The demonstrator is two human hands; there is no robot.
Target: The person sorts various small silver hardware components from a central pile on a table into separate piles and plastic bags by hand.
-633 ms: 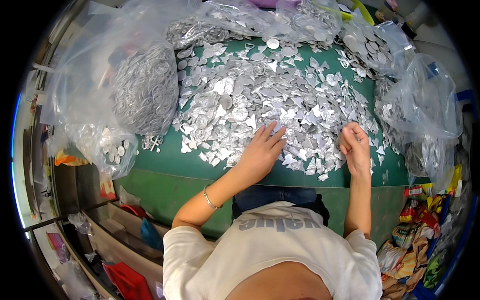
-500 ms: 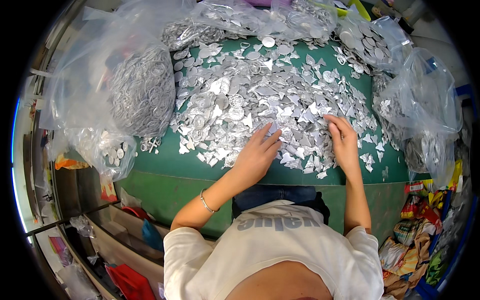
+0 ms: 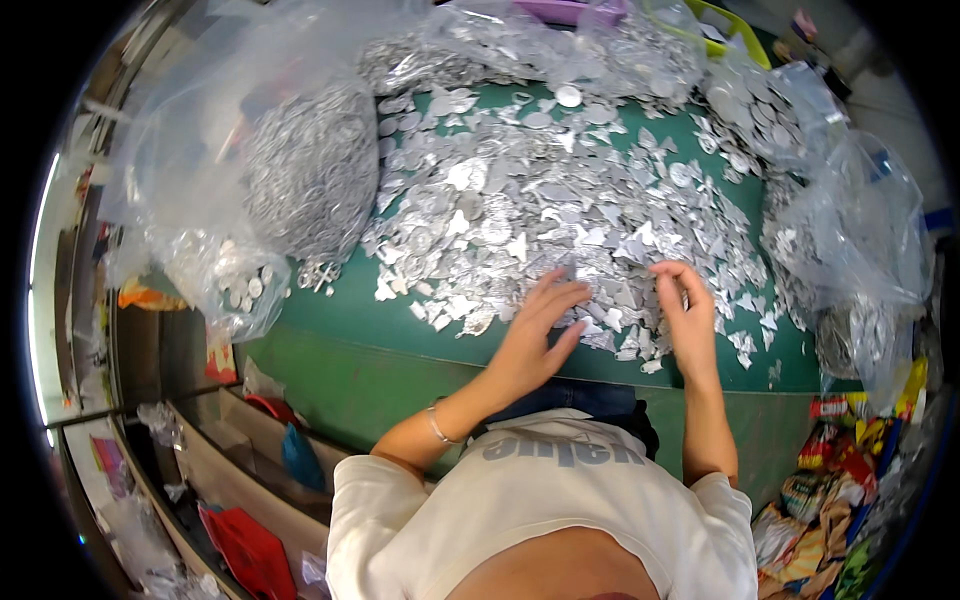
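A wide heap of small silver-grey metal pieces [image 3: 500, 210], flat and in mixed shapes, several like butterflies or discs, covers the middle of the green table [image 3: 350, 325]. My left hand [image 3: 543, 325] rests at the heap's near edge. Its fingers stretch forward over the pieces, and the thumb is held apart. To its right, my right hand [image 3: 688, 310] bends its fingers over the heap's near right part. A small gap shows between its index fingertip and thumb; no held piece can be made out.
A large clear bag of metal pieces [image 3: 310, 175] stands on the left, with a smaller bag of discs [image 3: 240, 290] beside it. More filled bags [image 3: 765, 115] line the back and right. Open drawers [image 3: 240, 450] lie lower left, and colourful packets [image 3: 830, 460] lower right.
The whole view has shifted slightly, with the table lower and to the right. My left hand has drawn nearer my body, its thumb now spread. My right hand keeps much the same pose.
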